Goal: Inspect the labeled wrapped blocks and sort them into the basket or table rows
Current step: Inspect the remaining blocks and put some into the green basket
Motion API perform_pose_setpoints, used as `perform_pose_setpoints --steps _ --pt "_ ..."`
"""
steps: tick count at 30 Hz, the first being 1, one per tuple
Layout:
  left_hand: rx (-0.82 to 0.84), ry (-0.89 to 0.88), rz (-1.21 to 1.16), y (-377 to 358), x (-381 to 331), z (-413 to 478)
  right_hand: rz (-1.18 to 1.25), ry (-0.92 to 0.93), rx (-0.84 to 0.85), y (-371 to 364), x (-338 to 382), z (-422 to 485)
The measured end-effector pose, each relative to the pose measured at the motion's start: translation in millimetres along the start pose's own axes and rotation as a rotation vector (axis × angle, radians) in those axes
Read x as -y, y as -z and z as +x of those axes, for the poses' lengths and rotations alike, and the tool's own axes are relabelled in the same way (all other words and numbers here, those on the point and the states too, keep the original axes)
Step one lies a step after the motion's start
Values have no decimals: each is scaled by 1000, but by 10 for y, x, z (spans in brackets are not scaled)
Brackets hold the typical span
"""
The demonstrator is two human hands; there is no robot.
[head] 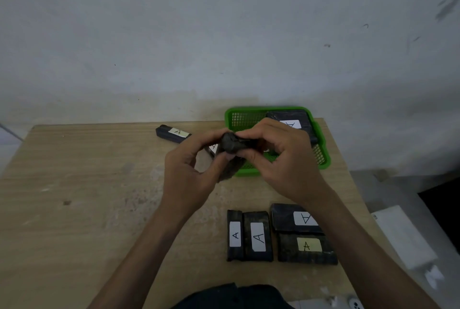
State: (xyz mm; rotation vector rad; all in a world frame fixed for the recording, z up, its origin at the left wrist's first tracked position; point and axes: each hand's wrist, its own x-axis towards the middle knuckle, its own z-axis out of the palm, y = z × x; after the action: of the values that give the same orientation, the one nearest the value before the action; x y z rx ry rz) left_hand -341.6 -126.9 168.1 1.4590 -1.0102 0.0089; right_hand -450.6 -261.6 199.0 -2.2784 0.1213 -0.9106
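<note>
Both hands hold one black wrapped block (230, 145) up over the table, end-on to the camera. My left hand (189, 171) grips it from the left and below. My right hand (281, 159) pinches its crumpled top wrapping from the right. A green basket (323, 159) behind my right hand holds a black block (293, 119) with a white "A" label. Another labeled block (173, 133) lies at the far table edge, and part of one more (211, 150) shows behind my left fingers. Near me, several "A"-labeled blocks (258, 236) lie side by side in rows.
The wooden table (87, 184) stands against a pale wall. Its right edge runs close to the basket and the near rows. A white object (403, 236) lies on the floor to the right of the table.
</note>
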Motion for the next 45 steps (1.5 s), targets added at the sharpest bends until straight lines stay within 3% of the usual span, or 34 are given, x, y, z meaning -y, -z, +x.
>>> perform_pose_setpoints --steps 4,8,13,20,30,33,36,38,45 --pt "72 49 12 8 17 -21 108 -43 9 -35 2 -18" --pt "76 -44 99 1 -5 -23 101 -22 -16 -83 11 -62" --pt "224 104 58 15 18 10 187 -119 -44 -87 28 -63" --pt "405 180 -46 -14 46 -61 1 35 319 85 96 -39" --pt "507 137 119 17 49 -103 28 -97 71 10 113 -34" --pt "532 145 109 17 55 -107 166 -276 71 11 115 -41" --pt "562 195 -7 44 87 -118 427 -483 203 98 110 -38" --pt "578 212 -51 79 108 -120 512 -501 311 151 94 -43" --pt "660 265 -326 144 -9 -65 318 -360 512 260 107 5"
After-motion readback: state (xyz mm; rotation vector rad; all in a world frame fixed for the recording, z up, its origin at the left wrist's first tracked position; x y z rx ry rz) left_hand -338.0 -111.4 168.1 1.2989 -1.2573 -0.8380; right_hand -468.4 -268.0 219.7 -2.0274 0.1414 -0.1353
